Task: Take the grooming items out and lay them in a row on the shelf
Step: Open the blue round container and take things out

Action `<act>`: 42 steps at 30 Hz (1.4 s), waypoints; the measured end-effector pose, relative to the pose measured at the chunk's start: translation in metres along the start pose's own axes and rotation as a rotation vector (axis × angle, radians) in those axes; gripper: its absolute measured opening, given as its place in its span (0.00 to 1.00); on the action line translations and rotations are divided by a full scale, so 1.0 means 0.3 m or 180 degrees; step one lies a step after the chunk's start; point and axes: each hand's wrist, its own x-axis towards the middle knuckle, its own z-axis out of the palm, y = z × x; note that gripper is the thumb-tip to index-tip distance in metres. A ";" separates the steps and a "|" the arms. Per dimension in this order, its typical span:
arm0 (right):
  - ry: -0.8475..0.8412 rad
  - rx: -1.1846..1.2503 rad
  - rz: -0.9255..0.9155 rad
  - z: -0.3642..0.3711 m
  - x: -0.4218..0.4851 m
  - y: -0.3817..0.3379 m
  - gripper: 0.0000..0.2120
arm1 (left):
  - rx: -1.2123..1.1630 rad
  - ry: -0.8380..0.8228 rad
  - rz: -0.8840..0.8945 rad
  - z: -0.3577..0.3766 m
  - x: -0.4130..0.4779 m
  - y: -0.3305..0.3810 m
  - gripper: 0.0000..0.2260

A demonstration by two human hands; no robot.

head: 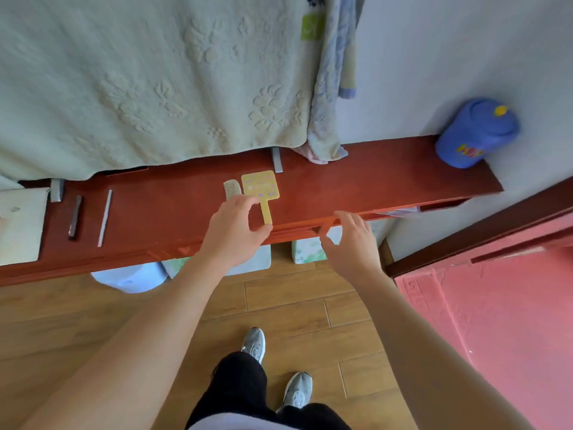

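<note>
Head view: two bare forearms reach toward the front edge of the red-brown shelf (pixel 372 181). The right hand (pixel 350 243) hovers at that edge, fingers loosely bent and spread, holding nothing. The left hand (pixel 235 231) is over the shelf's front half, its forefinger and thumb at either end of the yellow hand mirror (pixel 259 186) handle; whether they pinch it I cannot tell. The mirror lies flat mid-shelf, handle toward the front edge, a pale comb (pixel 231 189) just beside its left. Rightward, bare wood runs to a blue jar (pixel 476 133) at the far right corner. Near the left end lie a dark bar (pixel 75 217) and a silvery stick (pixel 104 217), apart. A pale green towel (pixel 155 88) overhangs the back edge.
</note>
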 end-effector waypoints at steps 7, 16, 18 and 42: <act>0.0253 0.0076 0.0632 -0.239 -0.037 0.057 0.27 | -0.0061 -0.0600 0.0639 -0.032 0.128 0.244 0.24; 0.0709 0.0252 0.1003 -0.464 -0.025 0.278 0.24 | -0.0071 -0.0997 0.1277 0.097 0.278 0.605 0.24; 0.0705 0.0325 0.0969 -0.512 0.008 0.358 0.24 | -0.0071 -0.0995 0.1250 0.148 0.306 0.682 0.24; 0.0261 0.0556 0.0585 -0.851 0.655 0.892 0.23 | -0.0477 -0.0540 0.0605 0.512 0.786 1.214 0.24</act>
